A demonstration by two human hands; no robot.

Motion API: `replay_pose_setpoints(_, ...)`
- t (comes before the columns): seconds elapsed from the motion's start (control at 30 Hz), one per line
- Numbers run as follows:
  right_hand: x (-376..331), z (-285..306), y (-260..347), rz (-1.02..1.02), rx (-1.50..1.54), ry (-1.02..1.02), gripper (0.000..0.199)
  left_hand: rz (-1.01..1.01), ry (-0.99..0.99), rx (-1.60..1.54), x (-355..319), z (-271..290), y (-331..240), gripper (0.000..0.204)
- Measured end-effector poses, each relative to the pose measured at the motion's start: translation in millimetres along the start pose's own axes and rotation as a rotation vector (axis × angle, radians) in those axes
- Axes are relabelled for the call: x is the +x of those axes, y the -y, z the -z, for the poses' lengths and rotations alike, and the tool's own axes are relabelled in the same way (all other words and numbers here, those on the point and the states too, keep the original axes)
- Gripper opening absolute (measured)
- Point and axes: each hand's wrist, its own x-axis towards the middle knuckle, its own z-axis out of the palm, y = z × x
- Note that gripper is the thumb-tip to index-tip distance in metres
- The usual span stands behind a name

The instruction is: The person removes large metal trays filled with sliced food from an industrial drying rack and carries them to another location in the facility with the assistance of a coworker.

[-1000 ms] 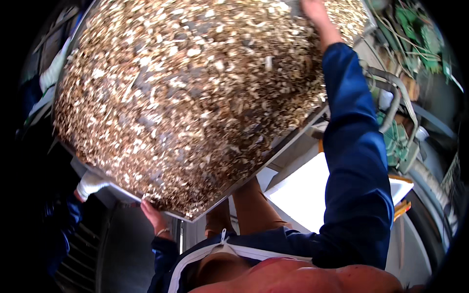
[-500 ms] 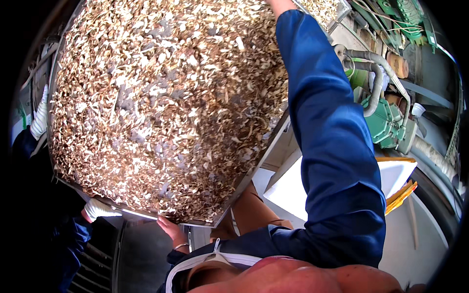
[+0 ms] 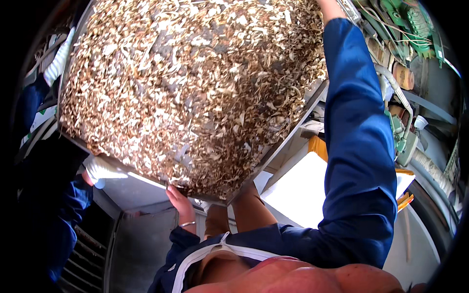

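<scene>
Tray (image 3: 146,180) of flakes (image 3: 195,97) touches left grip (image 3: 181,202).

Glossy blue sleeves (image 3: 359,122); navy jacket (image 3: 295,239), white-edged zip (image 3: 224,238); brown trousers (image 3: 255,210); slim silver bangle (image 3: 187,224) beside left cuff (image 3: 185,237).

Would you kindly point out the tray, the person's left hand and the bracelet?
Tray (image 3: 146,180): head view, on its bright front rim.
Left hand (image 3: 182,204): head view, on its middle.
Bracelet (image 3: 187,224): head view, on its visible band.
</scene>
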Motion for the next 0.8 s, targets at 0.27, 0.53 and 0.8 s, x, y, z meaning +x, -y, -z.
replay_pose_setpoints(0.27,-74,32,14,-0.060,-0.076,-0.060,0.040,-0.148,0.050,0.275,-4,13,1,0.042)
replay_pose_setpoints(0.53,-142,68,-5,-0.117,-0.011,-0.100,0.062,-0.256,0.119,0.213,-10,-3,-2,0.039)
replay_pose_setpoints(0.8,-309,81,19,-0.296,0.055,0.153,0.054,-0.261,-0.010,0.258,-19,-1,-2,0.033)
